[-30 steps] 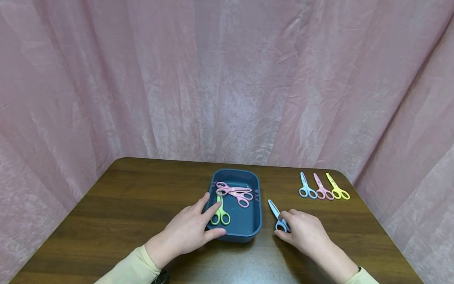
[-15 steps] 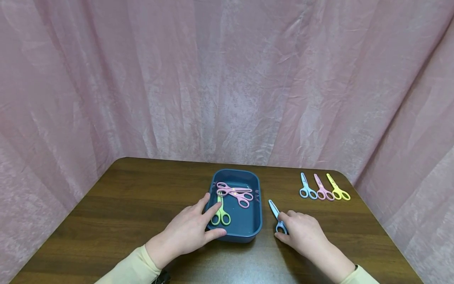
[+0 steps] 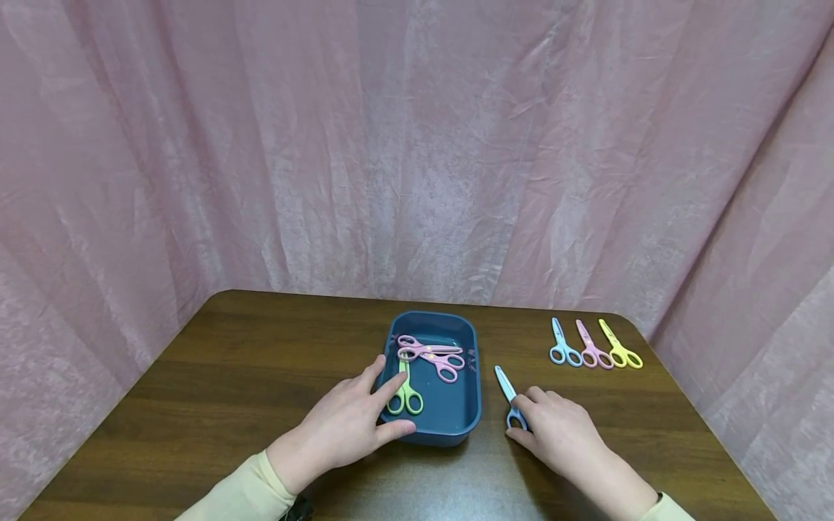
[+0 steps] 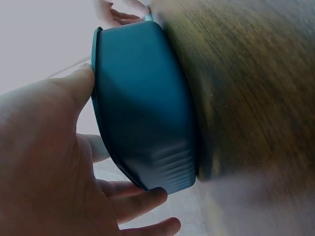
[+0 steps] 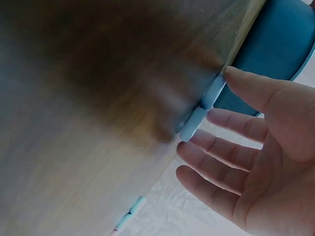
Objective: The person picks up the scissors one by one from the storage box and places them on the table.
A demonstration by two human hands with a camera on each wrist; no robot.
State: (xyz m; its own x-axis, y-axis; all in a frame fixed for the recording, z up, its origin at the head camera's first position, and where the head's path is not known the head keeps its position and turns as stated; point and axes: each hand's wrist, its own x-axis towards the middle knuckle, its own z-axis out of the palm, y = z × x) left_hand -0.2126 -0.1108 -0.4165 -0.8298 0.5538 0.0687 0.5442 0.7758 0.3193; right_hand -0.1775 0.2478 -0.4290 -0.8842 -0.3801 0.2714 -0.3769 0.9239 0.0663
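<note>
A pair of light blue scissors (image 3: 506,385) lies on the table just right of a dark blue bin (image 3: 474,391), blades pointing away. My right hand (image 3: 557,427) pinches its handles (image 5: 212,92) between thumb and fingertips; part of the handles is hidden under the fingers in the head view. My left hand (image 3: 342,423) rests on the bin's near left side, fingers spread and fairly straight. In the left wrist view its thumb touches the bin's rim (image 4: 98,98). Inside the bin lie two pairs of pink scissors (image 3: 446,367), crossing, and a green pair (image 3: 406,396).
At the table's back right, blue scissors (image 3: 564,350), pink scissors (image 3: 594,353) and yellow scissors (image 3: 621,352) lie in a row, blades pointing away. A pink curtain (image 3: 417,145) hangs behind the brown wooden table (image 3: 247,362). A small dark object (image 3: 298,509) shows beside the left sleeve.
The blue scissors under my right hand have shifted and turned very slightly, and the fingers now cover more of the handles. My left hand and the bin have stayed put.
</note>
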